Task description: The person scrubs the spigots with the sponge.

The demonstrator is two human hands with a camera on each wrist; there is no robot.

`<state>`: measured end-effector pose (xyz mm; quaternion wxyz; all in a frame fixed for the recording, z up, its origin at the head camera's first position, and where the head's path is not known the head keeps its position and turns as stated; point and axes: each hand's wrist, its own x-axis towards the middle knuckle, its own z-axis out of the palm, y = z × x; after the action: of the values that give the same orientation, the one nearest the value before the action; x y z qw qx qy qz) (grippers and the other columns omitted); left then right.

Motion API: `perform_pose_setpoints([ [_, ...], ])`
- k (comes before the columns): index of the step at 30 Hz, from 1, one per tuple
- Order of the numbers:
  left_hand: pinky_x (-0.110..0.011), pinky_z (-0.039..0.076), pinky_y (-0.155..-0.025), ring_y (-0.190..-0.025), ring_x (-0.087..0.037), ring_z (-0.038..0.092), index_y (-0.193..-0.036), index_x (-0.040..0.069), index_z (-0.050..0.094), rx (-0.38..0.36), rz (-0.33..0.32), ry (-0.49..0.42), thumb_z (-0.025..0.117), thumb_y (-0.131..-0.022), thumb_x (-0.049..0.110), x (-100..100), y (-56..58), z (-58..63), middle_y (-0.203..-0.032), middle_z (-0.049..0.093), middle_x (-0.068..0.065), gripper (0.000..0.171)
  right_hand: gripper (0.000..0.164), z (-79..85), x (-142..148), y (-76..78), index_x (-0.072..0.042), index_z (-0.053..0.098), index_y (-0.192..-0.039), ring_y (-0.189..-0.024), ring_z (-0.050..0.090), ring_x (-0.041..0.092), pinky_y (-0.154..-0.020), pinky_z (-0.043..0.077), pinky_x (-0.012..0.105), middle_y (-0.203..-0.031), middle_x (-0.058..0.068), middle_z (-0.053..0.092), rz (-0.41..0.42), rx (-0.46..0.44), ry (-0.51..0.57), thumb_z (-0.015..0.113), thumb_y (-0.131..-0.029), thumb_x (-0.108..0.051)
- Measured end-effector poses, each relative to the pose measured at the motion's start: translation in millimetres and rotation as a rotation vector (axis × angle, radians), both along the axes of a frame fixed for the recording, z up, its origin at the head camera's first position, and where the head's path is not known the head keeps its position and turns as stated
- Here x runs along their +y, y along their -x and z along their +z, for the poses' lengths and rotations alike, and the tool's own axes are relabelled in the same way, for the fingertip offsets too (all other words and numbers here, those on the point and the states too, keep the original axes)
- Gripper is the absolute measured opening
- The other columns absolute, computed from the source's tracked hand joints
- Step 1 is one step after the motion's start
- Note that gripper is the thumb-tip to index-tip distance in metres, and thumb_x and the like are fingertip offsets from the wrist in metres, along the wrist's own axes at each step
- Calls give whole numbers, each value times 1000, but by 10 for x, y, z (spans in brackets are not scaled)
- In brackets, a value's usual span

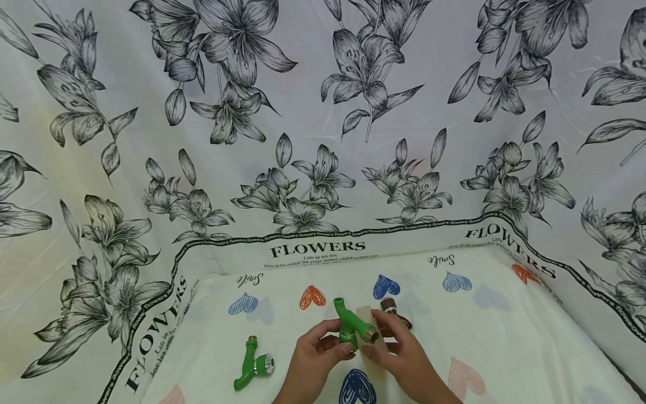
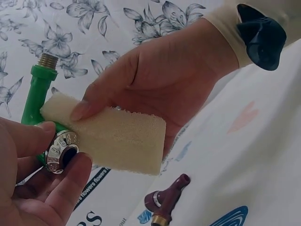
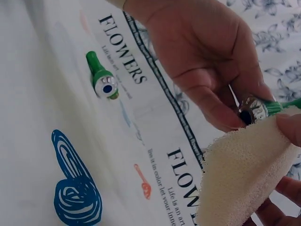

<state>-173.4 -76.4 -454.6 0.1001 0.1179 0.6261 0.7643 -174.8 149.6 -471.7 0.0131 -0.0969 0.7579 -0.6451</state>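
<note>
My left hand [image 1: 317, 350] pinches a green tap [image 1: 348, 320] by its silver handle [image 2: 62, 150], with the brass threaded end [image 1: 372, 335] toward my right. A cream loofah-like scrubbing pad [image 2: 122, 139] is gripped in my right hand [image 1: 404, 353], thumb on one face and fingers behind. In the left wrist view the pad lies against the tap's green body, close to the handle. Part of the tap is hidden behind the pad and fingers in the right wrist view.
A second green tap [image 1: 248, 365] lies on the cloth to the left. Behind my right hand lies a dark red tap [image 2: 170, 197]. The white cloth [image 1: 202, 342] has printed hearts, and a flower-patterned curtain [image 1: 313, 112] rises at the back and sides.
</note>
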Motion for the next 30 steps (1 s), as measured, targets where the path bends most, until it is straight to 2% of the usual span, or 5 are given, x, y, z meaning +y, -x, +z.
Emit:
perform_pose_setpoints([
  [4, -40, 63, -94, -109, -29, 73, -142, -3, 64, -7, 11, 5, 77, -102, 2, 2, 10, 9, -131, 67, -17, 43, 62, 11, -17, -20, -17, 56, -155, -123, 56, 29, -96, 57, 35, -135, 8, 59, 17, -14, 12, 82, -100, -29],
  [10, -38, 62, -95, -109, -28, 73, -141, -3, 63, -13, 64, 17, 78, -101, 5, 2, 27, 14, -132, 69, -16, 43, 63, 33, -49, -80, -17, 53, -158, -126, 54, 30, -97, 57, 38, -142, 8, 57, 87, -32, 50, 80, -101, -27],
  [18, -36, 61, -97, -117, -29, 71, -147, -1, 62, -23, 96, 63, 74, -105, 8, -8, 53, 2, -140, 65, -16, 45, 61, 64, -65, -145, -15, 54, -157, -124, 57, 33, -97, 58, 34, -141, 11, 56, 146, 48, 53, 79, -102, -20],
  [25, -36, 58, -101, -137, -36, 60, -148, 2, 62, -8, 110, 64, 71, -102, -4, 1, 56, -34, -147, 58, -14, 48, 59, 68, -102, -176, -15, 54, -156, -124, 57, 35, -99, 58, 35, -148, 12, 53, 185, 105, 61, 79, -102, -17],
  [30, -37, 59, -100, -137, -37, 60, -146, 5, 65, 1, 131, 85, 72, -101, -4, 4, 43, -38, -147, 57, -15, 46, 60, 63, -110, -177, -15, 55, -155, -124, 57, 35, -98, 58, 35, -148, 13, 54, 177, 110, 54, 80, -101, -18],
])
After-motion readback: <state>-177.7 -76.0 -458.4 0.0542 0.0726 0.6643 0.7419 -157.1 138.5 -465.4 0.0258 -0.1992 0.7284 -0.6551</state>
